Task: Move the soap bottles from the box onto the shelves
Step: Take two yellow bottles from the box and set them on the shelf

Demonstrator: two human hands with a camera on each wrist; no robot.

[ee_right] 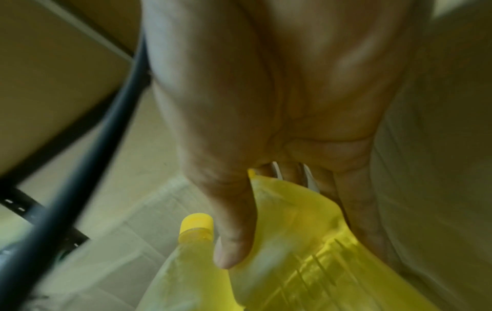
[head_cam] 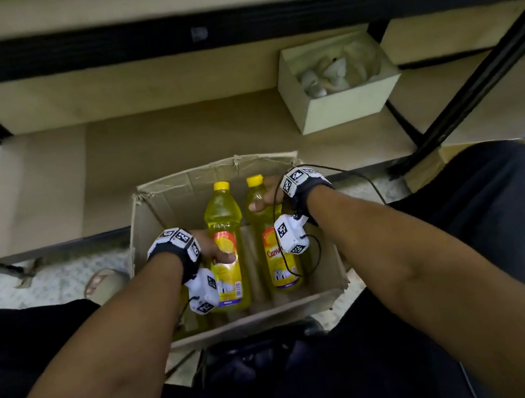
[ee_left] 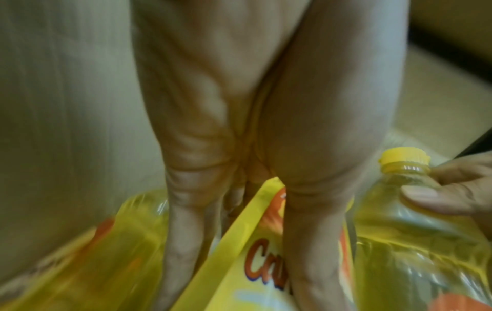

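Observation:
An open cardboard box stands on the floor between my knees, with yellow soap bottles lying in it. My left hand grips the left bottle at its label, thumb on top and fingers down its side. In the left wrist view the fingers reach between this bottle and a further bottle beside it. My right hand grips the right bottle at its shoulder, just below the yellow cap. The right wrist view shows the thumb lying across that bottle.
A low wooden shelf board lies just behind the box, under a black-edged upper shelf. A small carton of white items sits on it at the right. A black frame upright slants at the right. A sandalled foot is left of the box.

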